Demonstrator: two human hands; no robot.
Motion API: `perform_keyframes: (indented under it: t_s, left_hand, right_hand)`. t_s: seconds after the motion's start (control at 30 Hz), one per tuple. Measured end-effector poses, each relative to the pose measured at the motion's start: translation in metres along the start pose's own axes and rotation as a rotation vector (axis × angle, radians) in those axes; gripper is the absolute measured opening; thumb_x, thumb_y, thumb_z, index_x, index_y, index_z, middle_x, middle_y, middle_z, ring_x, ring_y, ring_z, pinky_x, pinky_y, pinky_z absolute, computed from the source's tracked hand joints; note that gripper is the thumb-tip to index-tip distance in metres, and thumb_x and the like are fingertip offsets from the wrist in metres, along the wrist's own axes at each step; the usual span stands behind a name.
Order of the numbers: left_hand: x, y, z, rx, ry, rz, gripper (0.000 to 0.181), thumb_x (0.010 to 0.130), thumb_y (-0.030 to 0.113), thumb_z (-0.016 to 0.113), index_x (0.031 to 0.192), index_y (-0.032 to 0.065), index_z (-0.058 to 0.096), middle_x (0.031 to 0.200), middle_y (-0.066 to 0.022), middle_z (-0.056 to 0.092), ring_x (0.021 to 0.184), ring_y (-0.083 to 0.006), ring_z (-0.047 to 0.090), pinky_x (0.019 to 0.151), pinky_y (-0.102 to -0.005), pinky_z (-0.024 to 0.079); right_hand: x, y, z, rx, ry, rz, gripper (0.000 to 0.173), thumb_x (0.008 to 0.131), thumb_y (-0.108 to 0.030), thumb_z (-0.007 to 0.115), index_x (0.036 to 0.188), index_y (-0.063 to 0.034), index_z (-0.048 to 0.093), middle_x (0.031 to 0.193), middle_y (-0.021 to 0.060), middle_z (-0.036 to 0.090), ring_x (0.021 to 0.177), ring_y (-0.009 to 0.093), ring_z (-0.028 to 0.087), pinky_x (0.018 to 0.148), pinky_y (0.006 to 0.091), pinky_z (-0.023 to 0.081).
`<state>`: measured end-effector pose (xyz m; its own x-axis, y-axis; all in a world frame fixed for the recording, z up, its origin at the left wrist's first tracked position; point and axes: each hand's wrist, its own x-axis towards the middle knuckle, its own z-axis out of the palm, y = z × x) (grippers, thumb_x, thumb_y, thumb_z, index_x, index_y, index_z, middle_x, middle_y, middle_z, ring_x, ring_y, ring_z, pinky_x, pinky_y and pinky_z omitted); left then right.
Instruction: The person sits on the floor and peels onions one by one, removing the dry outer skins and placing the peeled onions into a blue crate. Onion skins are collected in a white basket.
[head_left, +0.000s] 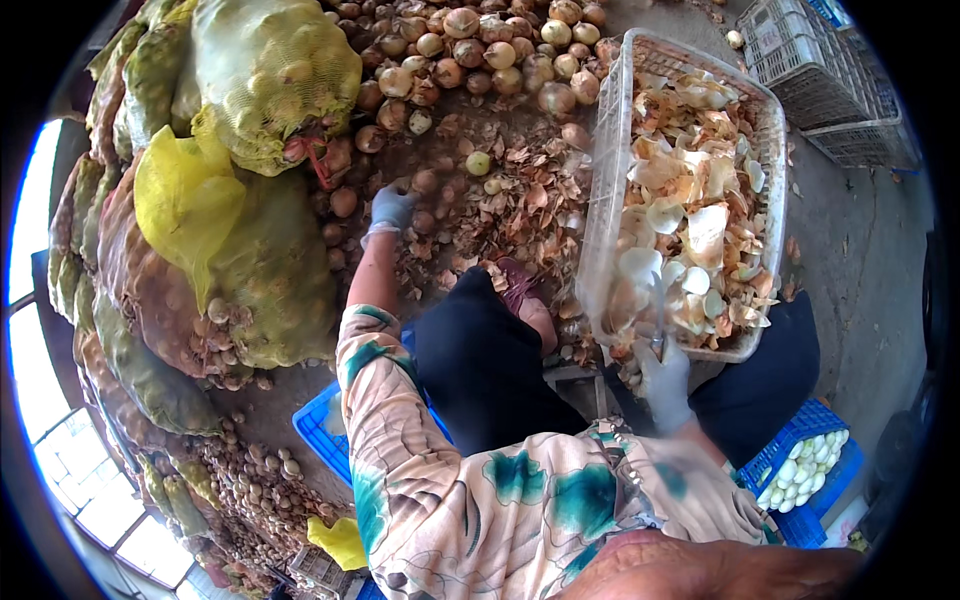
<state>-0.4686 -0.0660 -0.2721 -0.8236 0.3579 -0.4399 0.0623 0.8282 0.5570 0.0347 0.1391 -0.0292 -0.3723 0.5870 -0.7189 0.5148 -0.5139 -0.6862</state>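
Observation:
My left hand (391, 208), in a pale thin glove, reaches down to the floor beside loose brown onions (424, 181). Its fingertips are blurred, so I cannot tell whether they grip one. My right hand (665, 384), gloved too, is closed around the handle of a knife (658, 311) with a thin blade pointing away from me. That blade lies over the near side of a white plastic crate (777, 187), which is heaped with onion skins and cut pieces (694, 180). A pale greenish onion (478, 163) rests among dry skins (517, 180) on the floor.
Full mesh onion sacks (277, 82) are piled at left, with a yellow net bag (187, 202) on them. More onions (465, 52) lie beyond. Grey crates (817, 67) stand far right. A blue crate (795, 420) of peeled onions (802, 472) sits near my right side.

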Motion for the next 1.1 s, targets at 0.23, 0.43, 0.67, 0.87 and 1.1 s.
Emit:
perform_keyframes:
  t_s: [0.23, 0.43, 0.67, 0.87, 1.1]
  left_hand:
    - [0.051, -0.030, 0.008, 0.209, 0.109, 0.075, 0.045, 0.072, 0.037, 0.076, 0.097, -0.0003, 0.072, 0.096, -0.0251, 0.072, 0.097, -0.0418, 0.068, 0.085, -0.0457, 0.053]
    - [0.058, -0.015, 0.025, 0.198, 0.040, 0.173, 0.057, 0.070, 0.044, 0.079, 0.108, 0.0022, 0.070, 0.106, -0.0245, 0.071, 0.103, -0.0420, 0.067, 0.088, -0.0463, 0.052]
    - [0.028, 0.017, 0.045, 0.154, 0.085, 0.020, 0.068, 0.066, 0.042, 0.087, 0.113, -0.0039, 0.067, 0.108, -0.0221, 0.071, 0.100, -0.0366, 0.070, 0.089, -0.0427, 0.055]
    - [-0.048, 0.105, 0.010, -0.619, -0.062, 0.210, 0.057, 0.074, 0.016, 0.088, 0.122, -0.0057, 0.065, 0.107, -0.0101, 0.072, 0.090, -0.0159, 0.069, 0.081, -0.0311, 0.058]
    - [-0.205, 0.239, -0.079, -0.614, -0.300, 0.500, 0.056, 0.079, 0.010, 0.086, 0.126, -0.0065, 0.062, 0.111, -0.0090, 0.071, 0.098, -0.0140, 0.067, 0.090, -0.0292, 0.055]
  right_hand:
    - [0.007, -0.015, -0.001, -0.033, -0.007, 0.126, 0.033, 0.097, -0.015, 0.064, 0.125, 0.0019, 0.063, 0.070, 0.0033, 0.063, 0.051, 0.007, 0.055, 0.046, 0.0203, 0.043]
    - [0.011, -0.023, 0.004, -0.115, -0.001, 0.162, 0.032, 0.097, -0.015, 0.063, 0.124, 0.0015, 0.064, 0.070, 0.0040, 0.064, 0.051, 0.007, 0.056, 0.044, 0.0215, 0.042]
    - [0.008, -0.027, 0.002, -0.125, -0.040, 0.140, 0.032, 0.097, -0.015, 0.063, 0.124, 0.0025, 0.063, 0.070, 0.0057, 0.064, 0.053, 0.009, 0.058, 0.047, 0.0227, 0.047]
    - [0.001, -0.021, -0.007, -0.070, -0.134, 0.017, 0.038, 0.099, -0.015, 0.061, 0.132, 0.0023, 0.060, 0.077, 0.0047, 0.065, 0.063, 0.008, 0.060, 0.054, 0.0222, 0.050]
    - [-0.034, -0.060, -0.002, -0.416, -0.146, -0.622, 0.033, 0.095, -0.013, 0.066, 0.125, -0.0008, 0.063, 0.074, 0.0066, 0.066, 0.067, 0.014, 0.067, 0.058, 0.0321, 0.051]
